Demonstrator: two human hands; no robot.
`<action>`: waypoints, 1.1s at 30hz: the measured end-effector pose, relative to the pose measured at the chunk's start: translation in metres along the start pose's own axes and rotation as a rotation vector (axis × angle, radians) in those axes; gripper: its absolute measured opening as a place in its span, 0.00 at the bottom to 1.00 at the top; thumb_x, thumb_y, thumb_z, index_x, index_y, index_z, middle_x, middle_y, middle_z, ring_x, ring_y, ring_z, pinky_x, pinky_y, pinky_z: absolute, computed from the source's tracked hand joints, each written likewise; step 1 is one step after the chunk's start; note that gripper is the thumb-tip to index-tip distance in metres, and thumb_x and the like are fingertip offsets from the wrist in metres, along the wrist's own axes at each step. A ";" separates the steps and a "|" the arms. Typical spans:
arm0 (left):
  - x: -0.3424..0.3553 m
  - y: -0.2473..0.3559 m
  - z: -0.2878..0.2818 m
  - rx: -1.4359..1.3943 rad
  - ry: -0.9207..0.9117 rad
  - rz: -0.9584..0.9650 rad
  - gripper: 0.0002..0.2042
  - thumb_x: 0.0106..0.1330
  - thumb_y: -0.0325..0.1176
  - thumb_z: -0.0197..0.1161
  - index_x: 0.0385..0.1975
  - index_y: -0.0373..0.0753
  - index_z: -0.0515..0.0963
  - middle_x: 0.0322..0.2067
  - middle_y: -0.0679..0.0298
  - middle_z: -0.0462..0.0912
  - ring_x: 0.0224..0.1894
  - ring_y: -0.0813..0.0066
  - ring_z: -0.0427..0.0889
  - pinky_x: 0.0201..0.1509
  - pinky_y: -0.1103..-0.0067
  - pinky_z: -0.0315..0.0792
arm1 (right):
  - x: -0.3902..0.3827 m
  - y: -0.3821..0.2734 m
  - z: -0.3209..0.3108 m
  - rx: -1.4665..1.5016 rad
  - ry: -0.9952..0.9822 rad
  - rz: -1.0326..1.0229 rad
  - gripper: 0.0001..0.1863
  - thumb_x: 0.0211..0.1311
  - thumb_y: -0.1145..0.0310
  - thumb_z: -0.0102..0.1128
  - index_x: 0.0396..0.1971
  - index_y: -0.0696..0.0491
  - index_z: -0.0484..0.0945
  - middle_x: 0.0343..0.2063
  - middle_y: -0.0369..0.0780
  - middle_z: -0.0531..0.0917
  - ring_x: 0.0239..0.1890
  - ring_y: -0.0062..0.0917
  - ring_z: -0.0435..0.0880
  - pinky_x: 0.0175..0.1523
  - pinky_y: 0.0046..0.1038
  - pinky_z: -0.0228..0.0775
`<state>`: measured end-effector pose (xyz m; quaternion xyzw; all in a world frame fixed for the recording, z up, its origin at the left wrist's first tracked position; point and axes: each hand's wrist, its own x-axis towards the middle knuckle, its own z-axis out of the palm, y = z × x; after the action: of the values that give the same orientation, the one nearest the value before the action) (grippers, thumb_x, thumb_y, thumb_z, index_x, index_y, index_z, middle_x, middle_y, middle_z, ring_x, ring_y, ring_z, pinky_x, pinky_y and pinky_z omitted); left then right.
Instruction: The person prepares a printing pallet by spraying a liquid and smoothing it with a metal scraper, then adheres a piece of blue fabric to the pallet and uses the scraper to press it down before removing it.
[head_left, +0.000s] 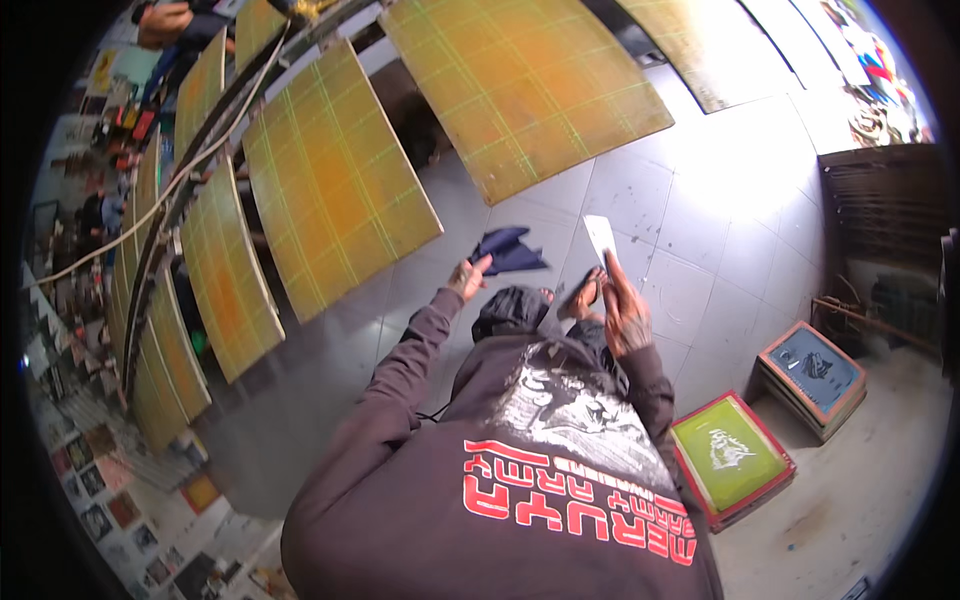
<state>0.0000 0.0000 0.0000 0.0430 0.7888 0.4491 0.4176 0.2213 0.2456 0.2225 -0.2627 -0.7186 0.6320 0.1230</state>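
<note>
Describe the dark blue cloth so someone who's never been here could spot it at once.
Find the big yellow boards lined with green, at the upper left and top. Just lower in view, against the grey tiled floor, the person's left hand holds the cloth. It is dark blue and crumpled, unlike the flat white piece in the right hand.

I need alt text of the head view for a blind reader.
A person holds a navy cloth in the left hand and a white piece in the right hand, above a grey tiled floor. Yellow boards with green lines spread at left and top; a green panel and a blue panel lie at lower right.
</note>
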 end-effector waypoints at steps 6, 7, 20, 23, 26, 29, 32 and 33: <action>-0.095 0.038 -0.014 -1.335 0.133 -0.165 0.28 0.71 0.47 0.46 0.61 0.29 0.56 0.58 0.46 0.66 0.56 0.52 0.72 0.54 0.59 0.74 | 0.083 -0.041 -0.004 -0.857 -0.181 0.013 0.28 0.66 0.68 0.46 0.66 0.35 0.59 0.31 0.51 0.75 0.30 0.44 0.79 0.36 0.42 0.72; -0.106 0.031 -0.017 -1.570 0.173 -0.221 0.28 0.72 0.48 0.42 0.61 0.29 0.56 0.59 0.45 0.65 0.57 0.49 0.71 0.57 0.57 0.72 | 0.089 -0.049 -0.007 -0.911 -0.199 0.043 0.28 0.65 0.67 0.46 0.66 0.34 0.58 0.31 0.52 0.75 0.30 0.45 0.80 0.36 0.43 0.72; -0.183 -0.029 -0.211 -1.383 1.472 -0.196 0.29 0.70 0.53 0.37 0.54 0.31 0.69 0.51 0.50 0.77 0.53 0.52 0.76 0.53 0.55 0.73 | 0.111 -0.110 -0.031 -1.219 -0.478 0.293 0.37 0.55 0.73 0.52 0.67 0.39 0.55 0.38 0.56 0.75 0.30 0.46 0.83 0.37 0.42 0.76; -0.172 -0.010 -0.209 -1.070 1.611 -0.262 0.29 0.70 0.52 0.37 0.54 0.31 0.69 0.52 0.51 0.76 0.53 0.52 0.75 0.54 0.55 0.73 | 0.137 -0.109 -0.015 -1.161 -0.348 0.159 0.37 0.55 0.78 0.47 0.66 0.35 0.58 0.29 0.52 0.76 0.26 0.46 0.80 0.32 0.45 0.73; -0.176 0.008 -0.196 -0.908 1.688 -0.328 0.28 0.71 0.52 0.37 0.55 0.32 0.68 0.52 0.51 0.76 0.53 0.53 0.75 0.54 0.56 0.73 | 0.116 -0.127 -0.023 -1.247 -0.461 0.297 0.34 0.58 0.78 0.49 0.65 0.38 0.61 0.26 0.51 0.77 0.27 0.43 0.80 0.31 0.42 0.73; -0.174 0.018 -0.188 -0.821 1.700 -0.383 0.28 0.71 0.51 0.38 0.55 0.32 0.68 0.53 0.52 0.75 0.54 0.54 0.75 0.54 0.56 0.72 | 0.120 -0.110 -0.020 -1.209 -0.409 0.240 0.31 0.61 0.77 0.47 0.65 0.39 0.62 0.28 0.51 0.79 0.25 0.40 0.78 0.31 0.41 0.73; -0.169 0.027 -0.188 -0.773 1.699 -0.398 0.27 0.71 0.50 0.38 0.56 0.32 0.68 0.54 0.52 0.75 0.54 0.54 0.75 0.55 0.57 0.72 | 0.151 -0.117 -0.002 -1.084 -0.340 0.175 0.31 0.62 0.77 0.47 0.65 0.40 0.62 0.30 0.52 0.80 0.24 0.40 0.77 0.30 0.42 0.71; -0.169 0.029 -0.186 -0.777 1.701 -0.396 0.27 0.71 0.50 0.38 0.56 0.32 0.68 0.54 0.52 0.74 0.54 0.54 0.75 0.55 0.57 0.72 | 0.138 -0.112 -0.009 -1.151 -0.373 0.226 0.30 0.62 0.77 0.47 0.65 0.39 0.62 0.29 0.52 0.80 0.23 0.40 0.77 0.30 0.41 0.70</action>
<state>-0.0293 -0.1827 0.1729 -0.5736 0.6168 0.4815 -0.2423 0.0864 0.3199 0.3117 -0.2467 -0.9216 0.1871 -0.2340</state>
